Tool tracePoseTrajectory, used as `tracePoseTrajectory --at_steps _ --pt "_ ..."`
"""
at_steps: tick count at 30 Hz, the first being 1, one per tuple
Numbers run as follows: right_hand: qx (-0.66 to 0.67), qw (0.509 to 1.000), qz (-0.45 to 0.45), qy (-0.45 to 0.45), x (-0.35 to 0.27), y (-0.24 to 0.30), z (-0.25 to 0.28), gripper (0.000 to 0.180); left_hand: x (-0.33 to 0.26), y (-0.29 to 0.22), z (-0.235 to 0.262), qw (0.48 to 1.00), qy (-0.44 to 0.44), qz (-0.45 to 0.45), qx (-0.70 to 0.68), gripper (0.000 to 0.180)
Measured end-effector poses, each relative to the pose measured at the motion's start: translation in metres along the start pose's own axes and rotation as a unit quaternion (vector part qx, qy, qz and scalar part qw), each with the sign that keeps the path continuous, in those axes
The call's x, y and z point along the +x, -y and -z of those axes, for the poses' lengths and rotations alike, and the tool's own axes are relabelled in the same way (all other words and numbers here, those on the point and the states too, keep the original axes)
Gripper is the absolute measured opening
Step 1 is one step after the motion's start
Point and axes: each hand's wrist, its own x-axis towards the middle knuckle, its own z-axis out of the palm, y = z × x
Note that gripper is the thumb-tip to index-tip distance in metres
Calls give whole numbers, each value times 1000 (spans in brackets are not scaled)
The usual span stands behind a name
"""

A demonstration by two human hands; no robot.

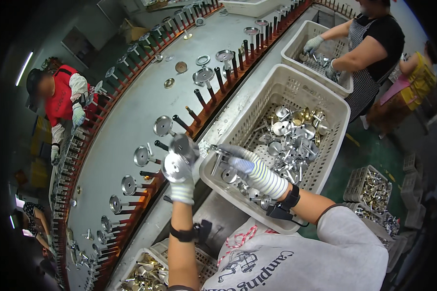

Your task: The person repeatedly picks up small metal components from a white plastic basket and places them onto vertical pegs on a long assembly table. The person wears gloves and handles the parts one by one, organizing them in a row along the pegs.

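My left hand (182,191), in a striped knit glove, is closed under shiny round metal discs (176,166) beside the row of upright pegs. The discs are smeared by motion and cover its fingers. My right hand (258,173), in a similar glove, reaches over the near left end of a large white plastic basket (320,83). Its fingers are closed on a metal disc with a stem (219,159). Many silver and a few gold-coloured stemmed discs (291,138) lie heaped in that basket.
A curved line of dark-tipped pegs (200,99), many bearing discs, edges the grey table (131,116). A co-worker (374,43) handles parts in another basket (303,34). A person in red (65,94) works across the table. Filled baskets (369,186) stand on the floor at right.
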Motion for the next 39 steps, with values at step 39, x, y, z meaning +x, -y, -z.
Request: tracePoseTrajectory --at_steps 39 --pt "-762 607 -218 -60 118 26 234 79 -57 96 -12 977 43 -92 189 28"
